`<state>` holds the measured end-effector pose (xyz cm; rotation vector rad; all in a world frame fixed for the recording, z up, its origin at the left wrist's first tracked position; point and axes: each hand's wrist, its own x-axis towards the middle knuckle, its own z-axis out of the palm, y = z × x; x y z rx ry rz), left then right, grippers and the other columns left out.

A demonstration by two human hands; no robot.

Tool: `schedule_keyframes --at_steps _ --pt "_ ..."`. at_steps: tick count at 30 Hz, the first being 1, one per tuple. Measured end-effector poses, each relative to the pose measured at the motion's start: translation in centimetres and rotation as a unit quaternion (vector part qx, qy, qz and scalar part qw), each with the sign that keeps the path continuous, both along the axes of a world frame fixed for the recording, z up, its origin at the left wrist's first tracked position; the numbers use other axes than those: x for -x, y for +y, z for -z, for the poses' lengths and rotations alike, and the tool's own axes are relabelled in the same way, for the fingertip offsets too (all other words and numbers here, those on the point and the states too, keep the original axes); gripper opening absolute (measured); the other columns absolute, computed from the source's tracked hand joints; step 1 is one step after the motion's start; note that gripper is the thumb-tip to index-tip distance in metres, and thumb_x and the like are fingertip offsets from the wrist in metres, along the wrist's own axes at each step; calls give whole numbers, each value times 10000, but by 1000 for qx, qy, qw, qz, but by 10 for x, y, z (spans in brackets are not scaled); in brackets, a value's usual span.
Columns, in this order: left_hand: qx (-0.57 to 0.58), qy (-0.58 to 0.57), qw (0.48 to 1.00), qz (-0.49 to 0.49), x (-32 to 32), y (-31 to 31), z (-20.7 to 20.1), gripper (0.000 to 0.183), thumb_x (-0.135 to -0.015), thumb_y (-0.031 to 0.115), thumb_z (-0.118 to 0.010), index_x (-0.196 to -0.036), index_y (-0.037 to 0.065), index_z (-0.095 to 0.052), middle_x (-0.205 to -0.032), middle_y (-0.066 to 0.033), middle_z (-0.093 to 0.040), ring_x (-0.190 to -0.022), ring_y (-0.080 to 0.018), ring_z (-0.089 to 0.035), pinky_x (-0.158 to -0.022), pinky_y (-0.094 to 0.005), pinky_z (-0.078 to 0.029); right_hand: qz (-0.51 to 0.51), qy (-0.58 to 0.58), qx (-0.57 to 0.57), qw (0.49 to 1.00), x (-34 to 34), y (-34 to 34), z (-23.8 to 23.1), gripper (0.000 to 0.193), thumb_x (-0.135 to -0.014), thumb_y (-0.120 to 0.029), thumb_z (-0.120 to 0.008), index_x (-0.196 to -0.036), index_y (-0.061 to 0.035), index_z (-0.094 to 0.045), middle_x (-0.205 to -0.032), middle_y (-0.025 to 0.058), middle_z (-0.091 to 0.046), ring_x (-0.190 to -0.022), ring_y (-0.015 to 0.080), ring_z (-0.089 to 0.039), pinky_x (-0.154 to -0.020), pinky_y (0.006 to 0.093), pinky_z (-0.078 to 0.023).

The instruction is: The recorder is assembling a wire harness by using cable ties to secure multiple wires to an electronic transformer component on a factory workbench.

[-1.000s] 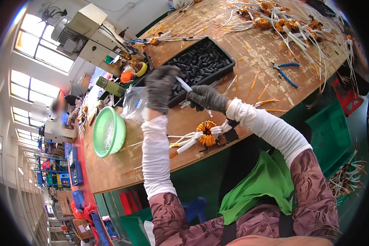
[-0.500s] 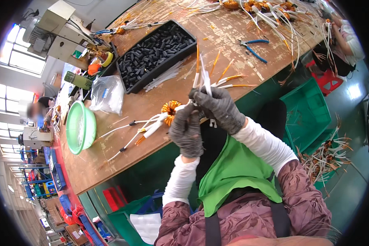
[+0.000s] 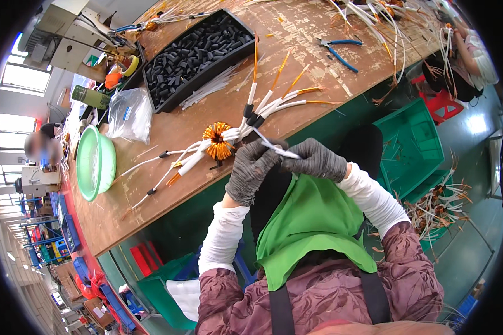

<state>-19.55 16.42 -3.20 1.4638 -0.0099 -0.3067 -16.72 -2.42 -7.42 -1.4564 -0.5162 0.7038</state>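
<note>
In grey gloves, my left hand [image 3: 249,172] and my right hand [image 3: 318,160] meet at the table's front edge. Both are closed on a white sleeved wire [image 3: 282,151] stretched between their fingertips. Beside my left hand, on the table, lies a copper-wound ring coil [image 3: 219,140] with white sleeved leads running out on both sides. Its upper leads carry short black sleeves [image 3: 255,119] and fan out toward bare orange ends. My fingers partly hide where the held wire joins the coil.
A black tray of black sleeves [image 3: 198,56] sits on the wooden table [image 3: 296,61], with thin white strips [image 3: 209,88] alongside. Pliers [image 3: 341,51] lie farther right. A green bowl [image 3: 96,162] and a clear bag [image 3: 129,114] stand left. Green crates [image 3: 413,142] are below, right.
My hands have moved down, off the bundle of upper leads, and now hold one white wire nearer my body. The black-sleeved leads and the coil have come into plain view.
</note>
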Motion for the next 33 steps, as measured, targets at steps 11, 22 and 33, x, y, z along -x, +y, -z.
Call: schedule_keyframes --at_steps 11,22,33 --pt "-192 -240 909 -282 2 44 22 197 -893 166 -534 -944 -6 -615 -736 -43 -610 -693 -117 -567 -631 -236 -440 203 267 -83 938 -34 47 15 301 -822 -250 -627 -1023 -34 -566 -599 -36 -448 -445 34 -365 -387 178 -273" --pt "-153 -211 928 -266 -5 44 54 234 -904 213 -518 -902 8 -630 -770 -48 -616 -684 -119 -524 -640 -256 -423 300 198 -73 930 -34 77 29 170 -826 -230 -636 -895 -78 -601 -625 -31 -523 -496 34 -442 -418 181 -325" --pt "-150 -239 915 -288 -9 54 60 215 -919 202 -488 -881 26 -604 -744 -24 -584 -672 -111 -508 -624 -247 -406 284 163 -74 942 -31 69 33 181 -815 -232 -654 -894 -76 -606 -648 -40 -548 -529 23 -453 -428 176 -329"
